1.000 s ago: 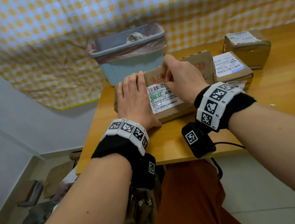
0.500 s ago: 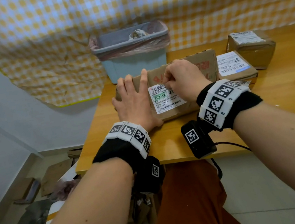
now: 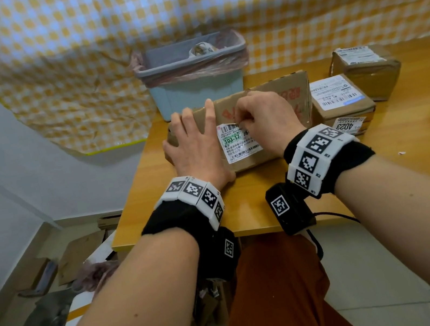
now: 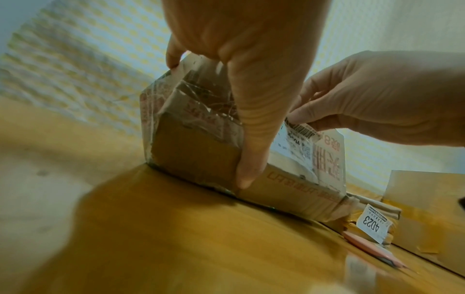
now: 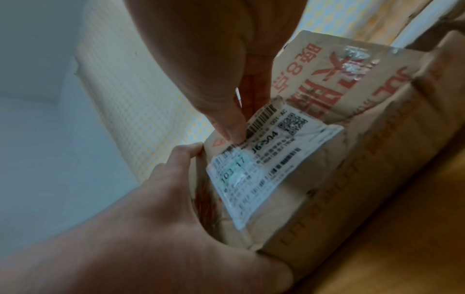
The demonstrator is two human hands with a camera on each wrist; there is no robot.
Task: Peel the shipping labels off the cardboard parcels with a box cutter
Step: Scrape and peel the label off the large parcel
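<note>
A crumpled cardboard parcel (image 3: 262, 98) with red print lies on the wooden table (image 3: 418, 145). A white shipping label (image 3: 239, 144) is stuck on its top. My left hand (image 3: 195, 137) lies flat on the parcel's left part, fingers straight, thumb (image 4: 251, 149) down the near side. My right hand (image 3: 240, 124) pinches the label's (image 5: 264, 159) top edge, which curls up off the cardboard (image 4: 299, 135). A pink box cutter (image 4: 372, 248) lies on the table near the parcel's right end, in neither hand. It is hidden in the head view.
A light-blue bin (image 3: 196, 92) with a plastic liner stands just behind the parcel. Two smaller labelled parcels (image 3: 340, 104) (image 3: 366, 72) sit to the right, one with a "4D23" sticker (image 3: 347, 125). The table's near edge (image 3: 192, 237) is under my wrists. Cardboard scraps litter the floor at left.
My right hand came down from the parcel's far edge to the label's top edge and now pinches it, lifting that edge. My left hand has stayed flat on the parcel.
</note>
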